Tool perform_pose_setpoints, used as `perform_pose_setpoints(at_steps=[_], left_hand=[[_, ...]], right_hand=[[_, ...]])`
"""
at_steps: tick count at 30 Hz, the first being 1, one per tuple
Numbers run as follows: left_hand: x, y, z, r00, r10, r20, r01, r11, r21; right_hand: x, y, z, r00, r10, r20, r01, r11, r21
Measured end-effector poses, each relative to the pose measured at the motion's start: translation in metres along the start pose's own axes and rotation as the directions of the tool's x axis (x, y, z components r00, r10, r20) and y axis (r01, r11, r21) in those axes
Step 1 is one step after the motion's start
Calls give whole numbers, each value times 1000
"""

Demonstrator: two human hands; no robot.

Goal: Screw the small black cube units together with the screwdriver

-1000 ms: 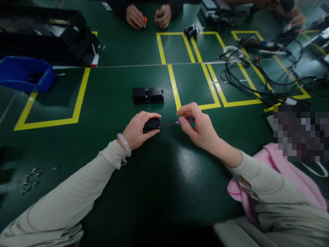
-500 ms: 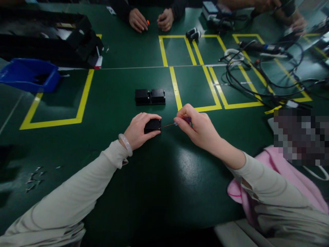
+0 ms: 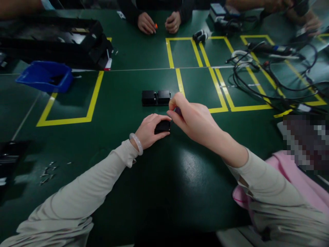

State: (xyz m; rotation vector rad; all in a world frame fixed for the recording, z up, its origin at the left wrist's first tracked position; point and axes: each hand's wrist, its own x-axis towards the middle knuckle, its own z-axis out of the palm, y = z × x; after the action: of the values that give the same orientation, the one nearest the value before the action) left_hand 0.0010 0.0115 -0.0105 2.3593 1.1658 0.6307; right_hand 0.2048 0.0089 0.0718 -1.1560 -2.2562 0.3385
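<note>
The left hand [image 3: 147, 133] lies low over the bench and grips a small black rectangular block [image 3: 162, 126], thumb along its near side and fingers along its far side. The block sits on the dark green, glossy bench [image 3: 164, 192], in the middle of the scene, its right end jutting out between the fingertips. The right hand [image 3: 194, 116] is just beside that end, to the right, its fingers curled narrowly around a dark purple tool handle [image 3: 178, 110]; the rest of the tool cannot be made out. A pale, translucent bangle [image 3: 136, 143] circles the left wrist.

Just beyond the block, on the far side, lies a pair of black rectangular blocks [image 3: 148, 97] set end to end, near the right hand's knuckles. Small silvery metal pieces [image 3: 46, 175] lie scattered at the near left. Farther left, a blue plastic bin [image 3: 33, 73] stands in front of a long black tray [image 3: 88, 55]. Yellow tape outlines [image 3: 218, 110] mark the bench at left and right. At the far right, black cables [image 3: 238, 82] lie looped across the tape; a pink cloth [image 3: 290, 168] lies at the near right. At the far side, a co-worker's two hands [image 3: 146, 23] rest on the bench, apart from each other.
</note>
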Motion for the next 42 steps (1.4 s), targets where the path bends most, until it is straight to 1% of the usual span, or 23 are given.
perform_pose_setpoints(at_steps=[4, 7, 15, 24, 26, 27, 30, 33, 38, 42], left_hand=[[0, 3, -1, 1000, -16, 10, 16, 1000, -22], [0, 3, -1, 1000, -1, -1, 1, 999, -34], [0, 4, -1, 1000, 21, -12, -22, 998, -57], [-1, 3, 0, 999, 32, -7, -33, 997, -73], [-1, 2, 1, 999, 37, -13, -37, 997, -65], [-1, 1, 1, 999, 39, -16, -40, 997, -60], [-1, 1, 2, 999, 42, -20, -43, 998, -52], [-1, 1, 1, 999, 41, -16, -42, 997, -64], [-1, 2, 1, 999, 44, -28, -45, 997, -65], [-1, 2, 1, 999, 28, -21, -29, 997, -65]], right_hand=[[-4, 4, -1, 1000, -11, -8, 11, 1000, -17], [-5, 6, -3, 1000, -17, -15, 17, 1000, -15], [-5, 3, -7, 1000, -10, 22, 10, 999, 31], [-5, 3, -10, 998, 23, 61, -21, 1000, -22], [-5, 0, -13, 996, 40, 82, -36, 998, -53], [-4, -1, -14, 992, 58, 114, -50, 996, -72], [-3, -5, -19, 983, 86, 161, -66, 990, -127], [-3, -7, -21, 977, 103, 188, -77, 987, -140], [-3, -6, -22, 978, 72, 195, -43, 988, -149], [-3, -4, -23, 977, 72, 203, -40, 987, -158]])
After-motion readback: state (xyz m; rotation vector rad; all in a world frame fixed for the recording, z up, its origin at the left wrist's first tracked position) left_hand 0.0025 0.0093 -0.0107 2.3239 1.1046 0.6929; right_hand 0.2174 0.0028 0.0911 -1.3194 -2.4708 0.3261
